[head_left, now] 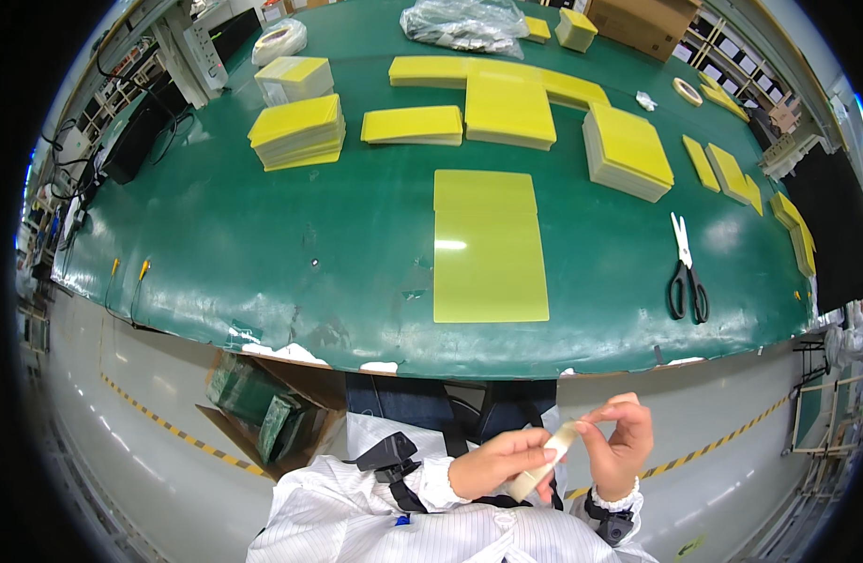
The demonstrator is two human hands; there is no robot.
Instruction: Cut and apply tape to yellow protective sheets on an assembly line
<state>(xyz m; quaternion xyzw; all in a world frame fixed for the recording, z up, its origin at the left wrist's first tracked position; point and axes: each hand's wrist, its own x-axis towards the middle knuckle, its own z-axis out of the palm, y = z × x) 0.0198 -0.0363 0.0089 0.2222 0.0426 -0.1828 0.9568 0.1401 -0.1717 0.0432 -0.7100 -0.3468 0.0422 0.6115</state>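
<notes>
Pale tape roll [528, 482]: located at the lower edge of the view, held close in front of the torso, short of the table edge. Left hand [499, 463]: grasping the roll, thumb on its near face. Right hand [623, 445]: raised beside it, thumb and forefinger pinched together at what appears to be the free end of the tape; blur at the fingertips limits certainty.

Beyond the hands is a green table [366, 225]. Two yellow sheets [491, 272] lie flat near its front edge, end to end; whether they overlap or abut cannot be told. Scissors [684, 249] with black handles lie to their right, blades directed away from the person. Stacks of yellow sheets [510, 108] stand farther back. Clear plastic wrap [464, 25] and a cardboard box [643, 25] occupy the far side.
</notes>
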